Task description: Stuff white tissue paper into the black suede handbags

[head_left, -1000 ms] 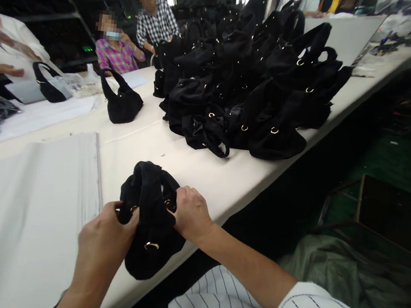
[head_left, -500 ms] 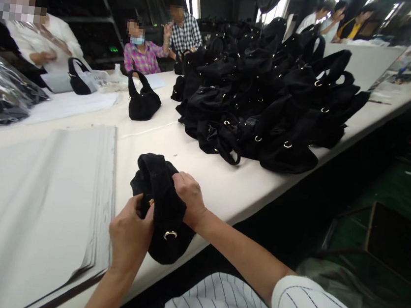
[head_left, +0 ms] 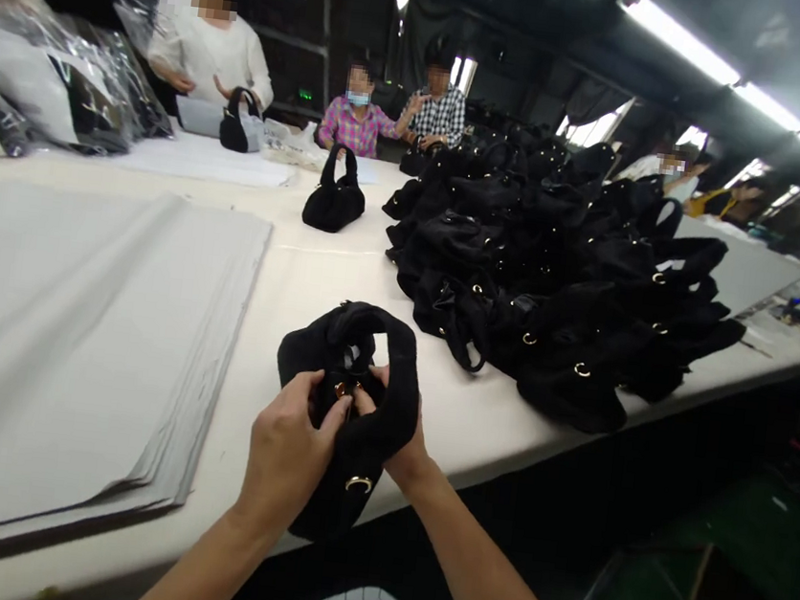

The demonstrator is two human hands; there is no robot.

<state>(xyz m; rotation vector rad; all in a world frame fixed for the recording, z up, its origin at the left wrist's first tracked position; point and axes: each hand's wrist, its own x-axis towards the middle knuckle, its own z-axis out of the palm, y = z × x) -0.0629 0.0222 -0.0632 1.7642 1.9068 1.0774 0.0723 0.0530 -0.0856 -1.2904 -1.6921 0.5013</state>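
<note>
Close to the table's near edge, a black handbag (head_left: 333, 504) with a looped handle and a gold ring is between my hands, its mouth toward me. My left hand (head_left: 293, 442) grips the near left rim, thumb and fingers pinched by the opening. From the right, my right hand (head_left: 405, 445) passes under the handle loop, its fingers at the opposite rim and partly hidden by the handle. Small gold clasp parts (head_left: 341, 390) show at the opening, right by my fingertips.
A large heap of black handbags (head_left: 552, 289) covers the table (head_left: 315, 281) to the right. One handbag (head_left: 335, 201) stands apart farther back. Stacked white sheets (head_left: 79, 331) lie at left, with clear plastic bags (head_left: 91, 92) behind. Several people work across the table.
My right hand has moved from the bag's outer side to its opening, under the handle. The handle now stands open as a loop. The view has turned left.
</note>
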